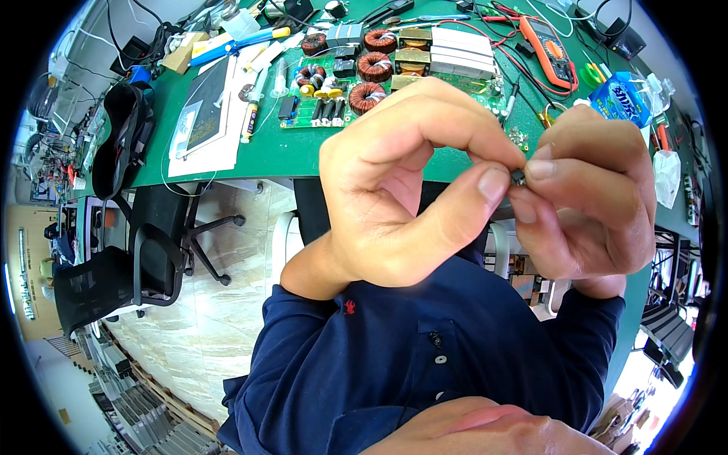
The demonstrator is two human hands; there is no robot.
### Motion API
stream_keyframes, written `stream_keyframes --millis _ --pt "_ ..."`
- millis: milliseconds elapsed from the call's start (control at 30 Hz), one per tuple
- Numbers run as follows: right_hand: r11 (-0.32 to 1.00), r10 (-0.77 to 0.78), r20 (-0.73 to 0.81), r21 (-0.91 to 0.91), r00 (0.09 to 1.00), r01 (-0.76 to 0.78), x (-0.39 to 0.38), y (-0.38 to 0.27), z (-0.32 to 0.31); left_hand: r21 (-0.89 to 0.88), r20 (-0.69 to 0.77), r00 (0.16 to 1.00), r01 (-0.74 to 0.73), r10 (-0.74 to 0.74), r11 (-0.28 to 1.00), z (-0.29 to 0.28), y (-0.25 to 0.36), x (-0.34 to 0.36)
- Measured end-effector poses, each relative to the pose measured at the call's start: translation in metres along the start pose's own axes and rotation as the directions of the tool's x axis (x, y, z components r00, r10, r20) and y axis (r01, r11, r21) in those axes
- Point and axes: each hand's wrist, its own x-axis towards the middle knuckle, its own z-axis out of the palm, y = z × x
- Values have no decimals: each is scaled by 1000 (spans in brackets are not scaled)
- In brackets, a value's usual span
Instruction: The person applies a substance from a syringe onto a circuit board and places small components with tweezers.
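A tiny dark electronic part (518,177) is pinched between the fingertips of both hands, held up above the near edge of the green bench. My left hand (379,201) is curled, with thumb and forefinger closed at the part's left side. From the right, the thumb and fingers of my right hand (595,186) press together against it. The fingertips cover much of the part, so its exact kind cannot be made out. Behind my left hand lies a green circuit board (307,117) with copper-wound ring coils (374,67) and pale finned heat sinks (464,54), partly hidden by my fingers.
An orange multimeter (547,51) with red and black leads lies at the far right, near a blue packet (620,100). White sheets (220,163) and a yellow-labelled syringe (250,120) are left of the board. Black chairs (98,282) stand at the left.
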Motion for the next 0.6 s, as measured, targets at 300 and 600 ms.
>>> stream_keyframes --millis 300,600 --pt "1000 3 7 0 1000 -3 0 0 -2 13 1 1000 -13 13 1000 0 0 1" --pt "998 34 16 -49 999 -33 2 -2 -2 35 6 1000 -21 21 999 -1 1 1"
